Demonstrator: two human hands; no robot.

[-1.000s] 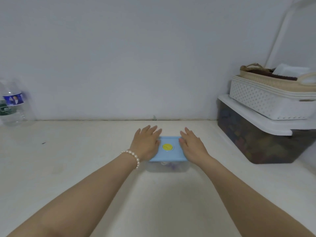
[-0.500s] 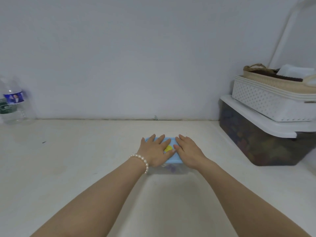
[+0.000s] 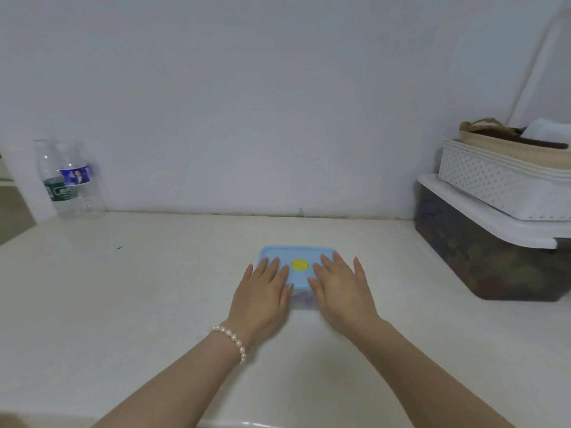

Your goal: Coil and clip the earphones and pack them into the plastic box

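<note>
A small clear plastic box with a light blue lid (image 3: 298, 253) and a yellow round button (image 3: 300, 265) sits in the middle of the white table. My left hand (image 3: 262, 296) lies flat over the lid's left part, fingers straight. My right hand (image 3: 341, 290) lies flat over the right part, fingers spread. Something dark shows faintly through the box's clear front wall (image 3: 302, 301); I cannot make out the earphones.
Two clear water bottles (image 3: 69, 180) stand at the back left against the wall. A dark storage bin with a white lid (image 3: 494, 257) stands at the right, carrying a white perforated basket (image 3: 500, 186) and a beige woven basket (image 3: 509, 143).
Both hands slid back toward me on the lid and apart, uncovering the yellow button and the lid's far edge. The camera view shifted, so the box appears a little more to the right.
</note>
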